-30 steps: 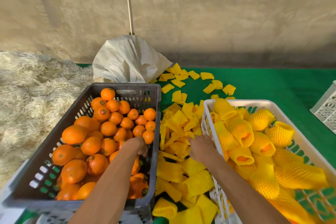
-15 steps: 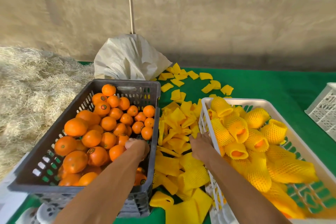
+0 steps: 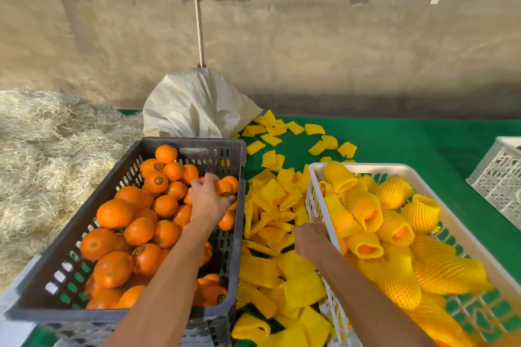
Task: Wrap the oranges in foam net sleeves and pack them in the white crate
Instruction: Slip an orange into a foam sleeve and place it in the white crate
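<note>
The orange [image 3: 225, 188] that matters sits near the far right corner of the dark crate [image 3: 70, 236], on top of the heap and close against the right wall. The left hand [image 3: 208, 200] is already on it: the fingers [image 3: 203, 181] curl over its near left side and the thumb reaches round below, so it looks gripped rather than merely touched, though the palm hides most of the contact. An orange is round, so no long axis governs the pick; what counts is that the fruit lies on the right edge of the crate, just across the wall from the loose foam sleeves [image 3: 270, 205]. Those lie in a yellow pile on the green counter [image 3: 423, 146], filling the gap between the dark crate and the white crate [image 3: 318, 191]. The right hand [image 3: 311, 238] is down in that pile, hard against the white crate's left wall; its fingertips are buried among the sleeves, so I cannot tell whether they pinch one. The likely next move is a short carry to the right, bringing orange and sleeve together above the pile, with the right hand nearer the sleeves and nearer the white crate. That crate already holds many wrapped oranges [image 3: 363, 211], heaped toward its far left end.
</note>
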`<action>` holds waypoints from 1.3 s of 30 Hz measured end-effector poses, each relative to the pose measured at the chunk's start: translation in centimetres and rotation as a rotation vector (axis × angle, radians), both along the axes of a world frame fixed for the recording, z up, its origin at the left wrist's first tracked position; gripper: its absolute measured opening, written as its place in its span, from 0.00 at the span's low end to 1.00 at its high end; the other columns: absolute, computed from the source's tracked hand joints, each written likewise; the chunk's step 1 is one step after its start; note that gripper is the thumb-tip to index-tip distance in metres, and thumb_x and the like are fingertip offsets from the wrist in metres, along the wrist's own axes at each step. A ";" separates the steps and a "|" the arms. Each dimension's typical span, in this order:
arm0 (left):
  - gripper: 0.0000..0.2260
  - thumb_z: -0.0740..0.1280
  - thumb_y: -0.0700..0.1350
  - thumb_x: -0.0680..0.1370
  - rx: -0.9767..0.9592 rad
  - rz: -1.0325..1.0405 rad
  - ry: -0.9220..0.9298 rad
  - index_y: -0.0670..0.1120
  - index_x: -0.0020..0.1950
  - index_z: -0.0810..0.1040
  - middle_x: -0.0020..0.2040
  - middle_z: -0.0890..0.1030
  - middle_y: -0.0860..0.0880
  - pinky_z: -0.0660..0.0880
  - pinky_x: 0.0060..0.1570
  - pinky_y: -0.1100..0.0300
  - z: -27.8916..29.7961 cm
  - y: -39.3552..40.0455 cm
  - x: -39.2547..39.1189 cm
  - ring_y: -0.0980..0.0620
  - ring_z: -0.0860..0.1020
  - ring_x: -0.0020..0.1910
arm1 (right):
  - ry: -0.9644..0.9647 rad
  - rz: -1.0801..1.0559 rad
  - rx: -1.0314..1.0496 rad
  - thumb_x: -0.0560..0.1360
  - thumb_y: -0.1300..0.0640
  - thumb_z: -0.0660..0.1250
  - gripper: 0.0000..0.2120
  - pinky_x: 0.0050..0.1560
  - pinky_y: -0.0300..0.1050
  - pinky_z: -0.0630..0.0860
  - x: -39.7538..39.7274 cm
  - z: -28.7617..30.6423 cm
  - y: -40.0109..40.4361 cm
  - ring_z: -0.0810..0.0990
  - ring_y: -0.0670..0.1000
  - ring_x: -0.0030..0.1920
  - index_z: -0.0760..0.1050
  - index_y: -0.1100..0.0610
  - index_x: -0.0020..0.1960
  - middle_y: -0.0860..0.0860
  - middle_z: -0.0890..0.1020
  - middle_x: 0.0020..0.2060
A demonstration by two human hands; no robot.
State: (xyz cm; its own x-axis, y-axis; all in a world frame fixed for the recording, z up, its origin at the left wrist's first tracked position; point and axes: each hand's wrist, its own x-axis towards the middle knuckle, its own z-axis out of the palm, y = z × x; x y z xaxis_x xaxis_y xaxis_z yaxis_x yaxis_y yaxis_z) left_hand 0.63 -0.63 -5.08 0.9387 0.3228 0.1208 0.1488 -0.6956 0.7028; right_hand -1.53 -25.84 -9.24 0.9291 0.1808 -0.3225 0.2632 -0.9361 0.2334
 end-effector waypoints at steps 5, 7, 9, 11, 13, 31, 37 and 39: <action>0.29 0.78 0.63 0.71 -0.265 0.031 -0.295 0.56 0.59 0.63 0.49 0.73 0.57 0.71 0.35 0.64 1.5 -0.6 -0.7 0.56 0.77 0.44 | -0.063 -0.019 0.153 0.83 0.58 0.61 0.09 0.69 0.55 0.68 0.0 0.6 0.2 0.81 0.58 0.60 0.78 0.57 0.59 0.56 0.82 0.57; 0.29 0.75 0.68 0.70 -0.328 0.014 -0.385 0.56 0.57 0.63 0.47 0.74 0.57 0.72 0.31 0.68 2.5 -1.5 -1.2 0.59 0.78 0.42 | -0.162 -0.022 0.426 0.84 0.58 0.60 0.10 0.57 0.52 0.77 -0.1 1.0 0.4 0.82 0.56 0.55 0.79 0.57 0.57 0.54 0.81 0.55; 0.26 0.73 0.69 0.72 -0.416 -0.053 -0.456 0.58 0.58 0.65 0.49 0.75 0.57 0.75 0.36 0.71 3.2 -2.8 -1.5 0.64 0.79 0.45 | -0.238 0.001 0.728 0.84 0.54 0.61 0.11 0.51 0.46 0.78 -0.3 1.1 0.6 0.80 0.51 0.53 0.80 0.54 0.59 0.50 0.80 0.56; 0.23 0.70 0.68 0.75 -0.543 -0.153 -0.450 0.59 0.61 0.67 0.52 0.77 0.51 0.76 0.37 0.67 3.8 -4.2 -1.6 0.57 0.81 0.43 | -0.305 0.058 0.888 0.84 0.54 0.62 0.11 0.51 0.42 0.77 -0.6 1.2 0.6 0.78 0.47 0.53 0.80 0.53 0.62 0.47 0.77 0.57; 0.20 0.66 0.67 0.78 -0.675 -0.259 -0.378 0.60 0.64 0.69 0.55 0.77 0.44 0.76 0.36 0.60 4.0 -5.6 -1.7 0.50 0.79 0.40 | -0.395 0.056 1.003 0.84 0.58 0.63 0.12 0.50 0.42 0.77 -0.7 1.3 0.4 0.77 0.47 0.52 0.81 0.55 0.64 0.49 0.76 0.57; 0.23 0.62 0.64 0.77 -0.755 -0.521 0.108 0.55 0.68 0.71 0.55 0.78 0.47 0.74 0.44 0.59 3.4 -9.2 -2.5 0.55 0.76 0.45 | -0.290 -0.214 1.094 0.73 0.36 0.74 0.45 0.63 0.47 0.75 -0.1 1.4 0.5 0.74 0.53 0.69 0.54 0.46 0.81 0.49 0.73 0.73; 0.20 0.73 0.54 0.78 -0.728 -0.640 0.051 0.49 0.68 0.79 0.54 0.83 0.51 0.76 0.44 0.69 4.0 -9.2 -2.9 0.63 0.81 0.46 | -0.352 -0.255 1.342 0.76 0.54 0.75 0.38 0.59 0.43 0.77 0.0 1.4 0.3 0.77 0.52 0.64 0.58 0.47 0.78 0.47 0.75 0.67; 0.20 0.74 0.55 0.76 -0.735 -0.715 0.112 0.49 0.66 0.82 0.58 0.85 0.51 0.78 0.56 0.62 4.3 -9.1 -3.1 0.56 0.82 0.57 | -0.387 -0.238 1.373 0.74 0.55 0.75 0.34 0.57 0.51 0.80 -0.1 1.3 0.2 0.79 0.53 0.61 0.64 0.50 0.76 0.50 0.78 0.64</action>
